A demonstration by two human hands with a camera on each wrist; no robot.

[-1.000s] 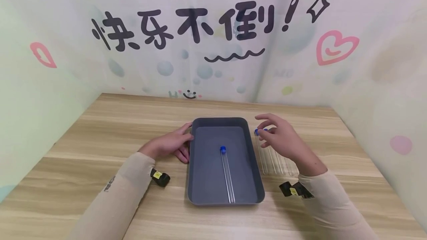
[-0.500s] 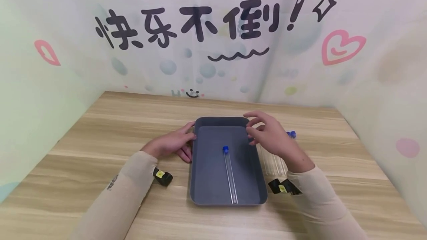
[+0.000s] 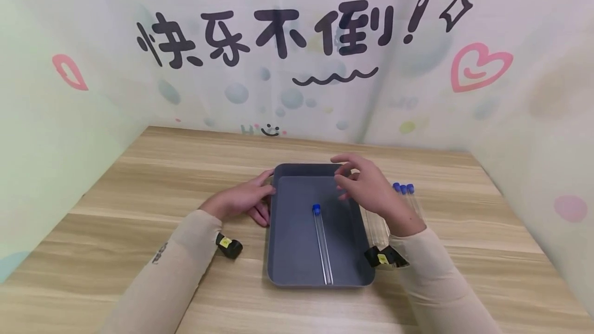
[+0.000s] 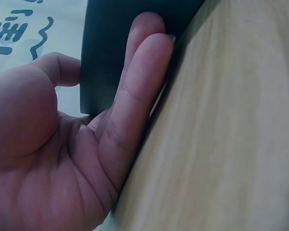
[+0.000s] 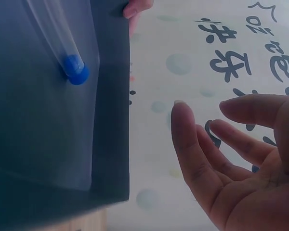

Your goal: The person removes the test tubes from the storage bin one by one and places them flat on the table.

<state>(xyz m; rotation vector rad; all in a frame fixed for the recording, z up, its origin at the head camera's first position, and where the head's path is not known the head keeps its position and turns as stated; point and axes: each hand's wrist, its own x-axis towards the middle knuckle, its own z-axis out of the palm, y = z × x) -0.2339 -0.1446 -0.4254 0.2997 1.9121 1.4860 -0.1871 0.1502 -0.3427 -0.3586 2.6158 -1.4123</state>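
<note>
In the head view, a dark grey tray (image 3: pixel 292 241) stands on the table. One clear test tube (image 3: pixel 323 249) with a blue cap lies in it, cap toward the far end. My left hand (image 3: pixel 243 200) holds the tray's left side: the thumb is over the rim and fingers lie along the outer wall, as the left wrist view shows. Above the tray's right rim hovers my right hand (image 3: pixel 368 187), fingers loosely bent and apart, holding nothing. More blue-capped test tubes (image 3: pixel 402 188) lie right of the tray, partly hidden by my right hand and wrist.
The wooden table (image 3: pixel 185 169) reaches back to a white printed cloth (image 3: pixel 260 92) with black writing. Pale walls (image 3: pixel 533 117) close in on both sides. Each wrist carries a black camera (image 3: pixel 229 245).
My right hand has moved left, from over the test tubes beside the tray to above its right rim, uncovering more blue caps. My left hand stays on the tray. The view has shifted slightly.
</note>
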